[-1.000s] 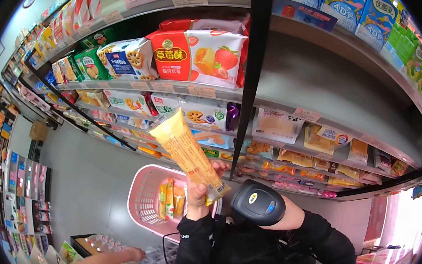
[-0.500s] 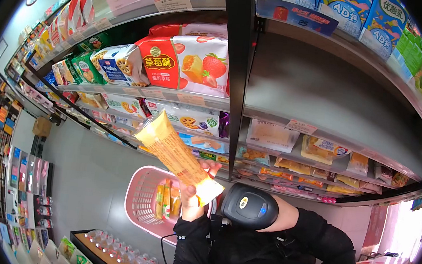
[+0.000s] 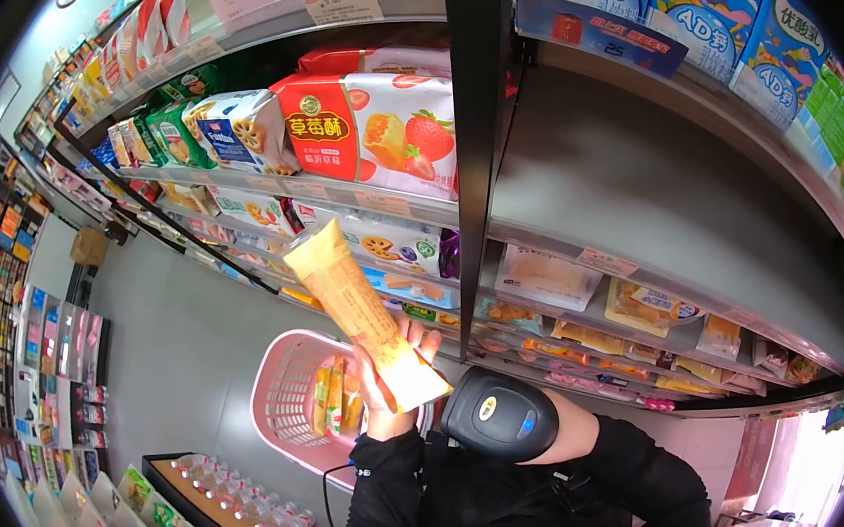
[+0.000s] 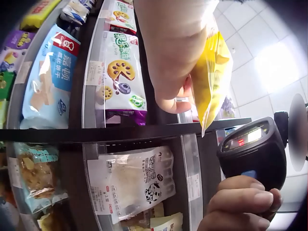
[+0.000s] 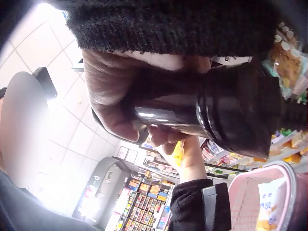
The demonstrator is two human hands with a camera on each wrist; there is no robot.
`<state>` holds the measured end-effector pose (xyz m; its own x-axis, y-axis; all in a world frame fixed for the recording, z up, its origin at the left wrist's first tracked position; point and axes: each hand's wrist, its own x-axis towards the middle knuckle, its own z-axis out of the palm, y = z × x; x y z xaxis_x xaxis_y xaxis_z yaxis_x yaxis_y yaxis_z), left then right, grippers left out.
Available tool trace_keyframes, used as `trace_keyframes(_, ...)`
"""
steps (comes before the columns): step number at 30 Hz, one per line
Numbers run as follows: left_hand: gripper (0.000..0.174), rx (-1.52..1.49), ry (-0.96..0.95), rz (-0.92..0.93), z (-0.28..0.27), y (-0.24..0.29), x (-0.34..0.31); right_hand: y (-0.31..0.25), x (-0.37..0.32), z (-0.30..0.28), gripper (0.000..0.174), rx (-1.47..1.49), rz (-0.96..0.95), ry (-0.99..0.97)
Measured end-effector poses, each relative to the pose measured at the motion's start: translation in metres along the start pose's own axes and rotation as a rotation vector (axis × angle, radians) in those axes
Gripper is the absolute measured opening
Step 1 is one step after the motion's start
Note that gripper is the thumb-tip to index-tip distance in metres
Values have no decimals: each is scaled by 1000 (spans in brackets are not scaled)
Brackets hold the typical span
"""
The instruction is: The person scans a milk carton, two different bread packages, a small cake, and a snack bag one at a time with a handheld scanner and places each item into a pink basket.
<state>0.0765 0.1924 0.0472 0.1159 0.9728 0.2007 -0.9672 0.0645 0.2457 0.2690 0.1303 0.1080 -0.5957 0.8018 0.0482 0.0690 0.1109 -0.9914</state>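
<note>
- Our left hand grips the long yellow plastic snack packet by its lower end, tilted before the grey metal shelf edge.
- Our right hand wraps round the black handheld barcode scanner just beside that end — close, we judge, for reading it.

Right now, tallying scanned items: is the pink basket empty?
Not empty. The pink basket holds a few yellow snack packets standing inside.

Head view: scanner is hiding R hand; L hand is covering lower end of yellow pkt; print is showing too small to read.
</note>
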Motion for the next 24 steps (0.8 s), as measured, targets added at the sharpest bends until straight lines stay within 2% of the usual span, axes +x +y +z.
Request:
trace_keyframes(1, 45, 1, 1, 0, 0, 1, 0, 0, 0, 0, 45, -3, 4, -1)
trace_keyframes(3, 43, 362, 70, -1, -1, 5, 1, -1, 1, -1, 45, -2, 8, -6)
trace_keyframes(4, 43, 366, 71, 2, -2, 7, 1, -1, 2, -2, 45, -47, 21, -28)
trace_keyframes(6, 46, 421, 222, -133, -5, 11, -1, -1, 2, -3, 45, -92, 33, -50)
trace_keyframes(7, 45, 314, 209, -197, -12, 14, -1, -1, 1, -3, 45, -85, 35, -28)
trace_keyframes(8, 45, 317, 211, -196, -11, 15, -4, 0, 1, -3, 44, -76, 37, -7)
trace_keyframes(10, 55, 78, 161, -213, 1, 16, -8, 1, 1, -2, 44, -65, 29, 0)
trace_keyframes(11, 55, 80, 163, -212, 0, 15, -9, 2, 1, -2, 44, -59, 23, 10)
trace_keyframes(13, 59, 300, 110, -136, -2, 13, -11, 2, -1, -2, 44, -58, 27, 2)
trace_keyframes(14, 59, 301, 110, -134, -2, 13, -12, 3, -1, -2, 44, -60, 30, -4)
trace_keyframes(16, 56, 520, 234, -117, 2, 12, -12, 3, -1, -2, 45, -63, 40, -16)
trace_keyframes(19, 46, 647, 322, -38, 12, 11, -14, 4, 0, 1, 46, -63, 43, -27)
trace_keyframes(24, 41, 754, 291, 112, 11, 10, -15, 2, 1, 5, 46, -69, 30, -28)
